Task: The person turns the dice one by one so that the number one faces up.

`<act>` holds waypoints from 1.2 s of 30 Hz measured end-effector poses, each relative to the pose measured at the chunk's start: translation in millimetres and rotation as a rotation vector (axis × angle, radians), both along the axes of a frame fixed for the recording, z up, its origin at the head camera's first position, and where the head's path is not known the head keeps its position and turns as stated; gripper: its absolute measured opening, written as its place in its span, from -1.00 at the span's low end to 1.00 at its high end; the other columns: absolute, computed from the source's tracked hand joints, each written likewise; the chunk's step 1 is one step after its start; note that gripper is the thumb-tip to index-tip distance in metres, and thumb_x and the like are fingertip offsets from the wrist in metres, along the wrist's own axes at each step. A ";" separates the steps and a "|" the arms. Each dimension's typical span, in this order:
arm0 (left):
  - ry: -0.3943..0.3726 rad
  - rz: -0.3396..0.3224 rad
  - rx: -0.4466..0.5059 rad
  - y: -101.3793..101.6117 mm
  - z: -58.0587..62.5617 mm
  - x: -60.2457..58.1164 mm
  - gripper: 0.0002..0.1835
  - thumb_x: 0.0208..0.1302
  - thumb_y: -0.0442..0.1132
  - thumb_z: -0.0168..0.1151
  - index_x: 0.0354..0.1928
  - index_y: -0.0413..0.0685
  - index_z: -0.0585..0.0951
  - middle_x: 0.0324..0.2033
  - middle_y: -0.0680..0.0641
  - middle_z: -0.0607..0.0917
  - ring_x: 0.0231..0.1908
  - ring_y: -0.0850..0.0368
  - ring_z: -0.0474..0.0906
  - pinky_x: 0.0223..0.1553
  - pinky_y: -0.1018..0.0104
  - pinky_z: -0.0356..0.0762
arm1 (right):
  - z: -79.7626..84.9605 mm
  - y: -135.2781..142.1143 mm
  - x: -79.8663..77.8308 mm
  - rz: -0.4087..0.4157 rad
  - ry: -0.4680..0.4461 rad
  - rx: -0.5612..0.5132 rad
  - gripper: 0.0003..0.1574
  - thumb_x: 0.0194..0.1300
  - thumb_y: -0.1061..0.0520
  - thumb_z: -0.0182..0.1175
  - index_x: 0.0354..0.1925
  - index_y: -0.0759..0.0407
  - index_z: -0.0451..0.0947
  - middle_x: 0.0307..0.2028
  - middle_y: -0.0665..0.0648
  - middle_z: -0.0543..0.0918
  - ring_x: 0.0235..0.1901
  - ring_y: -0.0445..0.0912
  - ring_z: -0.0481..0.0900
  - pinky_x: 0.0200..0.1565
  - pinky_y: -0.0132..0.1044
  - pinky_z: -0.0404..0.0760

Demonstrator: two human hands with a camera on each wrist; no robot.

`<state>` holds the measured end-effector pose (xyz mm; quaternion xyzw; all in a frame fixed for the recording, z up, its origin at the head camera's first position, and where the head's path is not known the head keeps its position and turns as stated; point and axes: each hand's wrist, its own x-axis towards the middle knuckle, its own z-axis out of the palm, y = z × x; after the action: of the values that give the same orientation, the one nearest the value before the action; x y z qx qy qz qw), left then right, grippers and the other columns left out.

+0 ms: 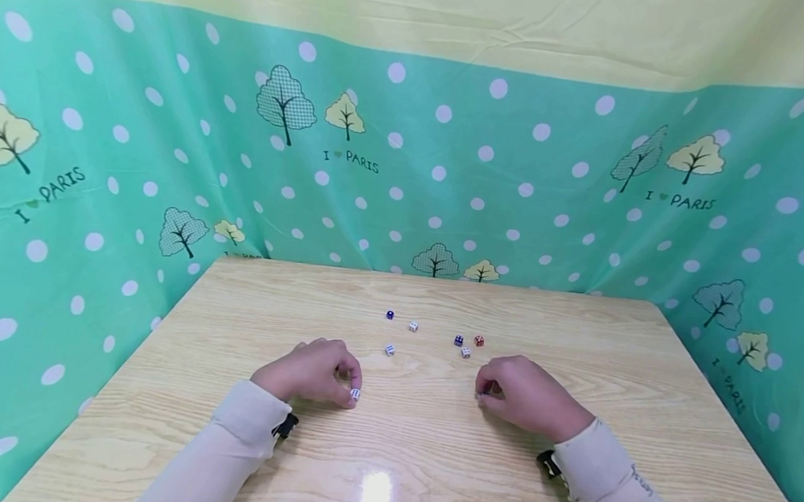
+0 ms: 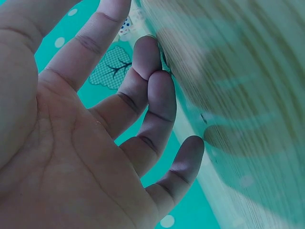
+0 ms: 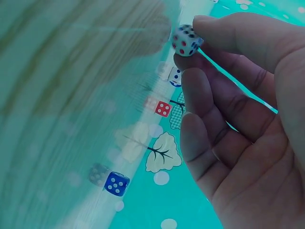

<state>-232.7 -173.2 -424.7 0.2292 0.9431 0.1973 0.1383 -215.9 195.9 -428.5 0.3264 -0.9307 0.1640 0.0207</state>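
While left fingers (image 1: 356,373) pinch white die (image 1: 355,394) | second die (image 3: 185,42) between right fingers (image 3: 226,31)

Dice (image 1: 459,340) on table (image 1: 465,500), left hand (image 1: 312,371), right hand (image 1: 528,396) before them, curtain (image 1: 440,158) behind

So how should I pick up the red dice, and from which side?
Probably pinch two opposite side faces of the red die, coming from the right in the head view. It's a small cube sitting flat, so those faces are parallel; a blue die and a white die lie to its left.
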 end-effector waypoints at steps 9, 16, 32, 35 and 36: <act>-0.002 0.000 0.002 -0.4 -1.3 -0.8 -0.77 0.02 -0.03 0.63 -0.50 0.39 0.67 -0.46 0.20 0.63 -0.31 0.15 0.44 -0.06 -0.05 0.24 | -0.4 0.8 0.1 0.004 0.012 -0.011 -0.82 0.18 0.18 0.50 -0.40 -0.09 0.68 -0.42 -0.24 0.63 -0.40 -0.32 0.56 -0.27 -0.37 0.60; 0.002 -0.008 0.000 -0.7 -3.6 -2.1 -0.78 0.02 -0.02 0.62 -0.50 0.41 0.67 -0.49 0.20 0.62 -0.32 0.16 0.44 -0.06 -0.05 0.24 | -3.9 0.6 0.5 0.012 0.015 -0.010 -0.86 0.17 0.21 0.48 -0.35 -0.02 0.71 -0.39 -0.16 0.64 -0.43 -0.26 0.53 -0.33 -0.41 0.54; -0.001 -0.008 0.008 -0.7 -1.6 -0.3 -0.79 0.03 -0.04 0.62 -0.49 0.37 0.68 -0.50 0.21 0.63 -0.32 0.15 0.44 -0.05 -0.07 0.24 | 1.5 0.1 0.7 -0.020 -0.008 -0.027 -0.82 0.18 0.26 0.44 -0.41 -0.03 0.70 -0.44 -0.20 0.62 -0.44 -0.30 0.53 -0.33 -0.42 0.56; 0.000 -0.011 0.008 -0.4 0.2 0.6 -0.80 0.03 -0.05 0.62 -0.48 0.35 0.69 -0.49 0.20 0.63 -0.31 0.16 0.44 -0.06 -0.07 0.24 | 1.5 1.1 -0.6 -0.025 -0.017 -0.031 -0.76 0.18 0.27 0.41 -0.47 -0.07 0.67 -0.50 -0.24 0.58 -0.48 -0.33 0.48 -0.37 -0.44 0.53; 0.001 -0.011 0.009 -0.3 0.7 0.8 -0.80 0.04 -0.05 0.62 -0.48 0.34 0.69 -0.49 0.20 0.63 -0.31 0.16 0.44 -0.07 -0.07 0.24 | 1.5 1.5 -0.8 -0.028 -0.016 -0.030 -0.74 0.18 0.28 0.41 -0.49 -0.08 0.66 -0.51 -0.25 0.56 -0.49 -0.34 0.46 -0.38 -0.44 0.52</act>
<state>-231.9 -173.5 -424.0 0.2351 0.9410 0.2006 0.1379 -216.8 197.4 -427.0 0.3116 -0.9327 0.1801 0.0205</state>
